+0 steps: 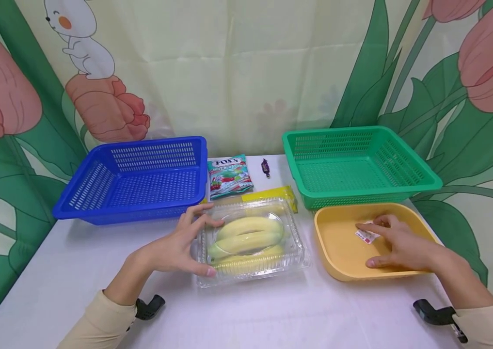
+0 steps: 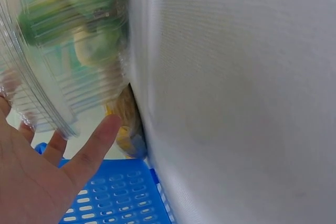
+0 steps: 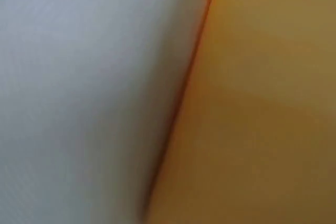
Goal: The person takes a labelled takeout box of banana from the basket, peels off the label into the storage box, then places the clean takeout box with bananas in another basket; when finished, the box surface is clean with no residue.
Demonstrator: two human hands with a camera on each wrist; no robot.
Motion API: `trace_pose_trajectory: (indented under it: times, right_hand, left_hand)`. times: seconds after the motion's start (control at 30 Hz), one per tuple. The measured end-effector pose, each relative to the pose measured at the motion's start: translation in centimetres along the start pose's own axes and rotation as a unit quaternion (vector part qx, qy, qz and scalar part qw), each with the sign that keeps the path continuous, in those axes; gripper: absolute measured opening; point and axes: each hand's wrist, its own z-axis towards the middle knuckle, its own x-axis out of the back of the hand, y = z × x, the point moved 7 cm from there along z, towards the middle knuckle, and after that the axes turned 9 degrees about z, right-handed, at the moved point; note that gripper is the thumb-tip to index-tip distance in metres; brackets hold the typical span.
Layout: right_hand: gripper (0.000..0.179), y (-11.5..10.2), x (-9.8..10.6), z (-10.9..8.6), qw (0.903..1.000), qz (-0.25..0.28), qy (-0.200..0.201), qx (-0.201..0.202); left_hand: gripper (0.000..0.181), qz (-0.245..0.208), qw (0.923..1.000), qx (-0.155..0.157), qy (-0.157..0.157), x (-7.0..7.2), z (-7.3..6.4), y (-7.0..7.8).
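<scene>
A clear plastic clamshell box (image 1: 296, 242) with bananas (image 1: 246, 237) inside lies in the middle of the table, its lid down. My left hand (image 1: 181, 245) is at the box's left side, fingers spread, with the thumb near the front left corner. In the left wrist view, the left hand (image 2: 58, 171) reaches along the box's ribbed wall (image 2: 79, 103). Inside the yellow basin (image 1: 338, 242), my right hand (image 1: 407, 247) reaches over a small white packet with red print (image 1: 366, 235). Its fingertips are at the packet, and the thumb stands apart. The right wrist view shows only blurred basin and cloth.
Behind the box lie a yellow package (image 1: 272, 194), a teal FOX'S candy bag (image 1: 230, 175) and a small dark wrapped candy (image 1: 265, 167). A blue basket (image 1: 141, 213) stands at left, a green basket (image 1: 364, 194) behind the basin. White cloth (image 1: 246, 320) covers the table.
</scene>
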Motion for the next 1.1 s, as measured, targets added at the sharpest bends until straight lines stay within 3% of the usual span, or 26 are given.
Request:
trace_pose_trajectory:
  times: [0.2,0.5,0.83,1.1]
  right_hand:
    - [0.084,-0.8,0.8,-0.1,0.9993,-0.020,-0.031,-0.007]
    - [0.068,-2.4,1.6,-0.2,0.9979,-0.056,-0.011,0.031]
    - [0.062,-6.0,3.4,0.2,0.9965,-0.059,-0.002,0.060]
    - [0.058,-8.8,4.1,0.6,0.9914,-0.094,0.019,0.089]
  left_hand:
    - [0.093,-0.002,1.0000,0.000,-0.002,-0.1,-0.1,-0.2]
    - [0.094,0.004,0.9999,-0.010,-0.003,0.1,0.0,0.2]
    - [0.094,-0.004,1.0000,-0.005,0.001,0.4,-0.2,0.2]
    - [0.094,-0.007,0.9999,-0.007,-0.004,0.1,-0.1,0.1]
